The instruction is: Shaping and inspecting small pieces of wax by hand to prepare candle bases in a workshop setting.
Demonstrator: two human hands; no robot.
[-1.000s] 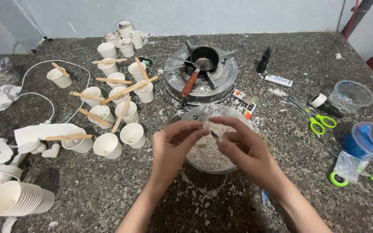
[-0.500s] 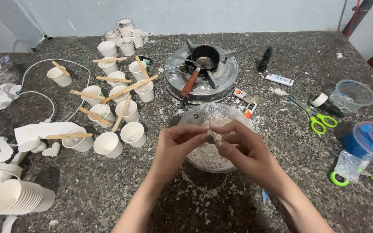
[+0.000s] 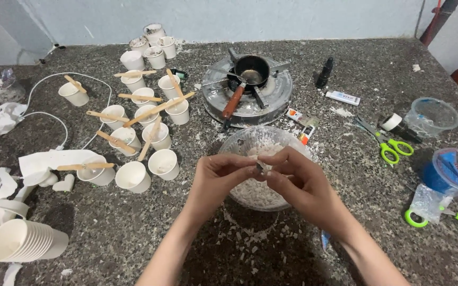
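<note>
Above a clear bowl (image 3: 239, 140) of white flakes, we held our two hands together at the middle of the speckled stone table (image 3: 356, 69). Our left hand (image 3: 219, 180) and right hand (image 3: 299, 182) met fingertip to fingertip, both closed in a pinch on a small white piece (image 3: 261, 168); it was too small for us to tell its exact shape, though it looked like the flakes in the bowl. Loose white flakes (image 3: 250, 238) lay scattered on the table just in front of the bowl. Behind the bowl stood a round metal burner (image 3: 271, 103) with a small dark pot (image 3: 251, 69) on it. To the left was a cluster of white paper cups (image 3: 149, 127), several with wooden sticks (image 3: 157, 108) laid across them, and a stack of cups (image 3: 25, 241) lay on its side. To the right lay green-handled scissors (image 3: 390, 145).
</note>
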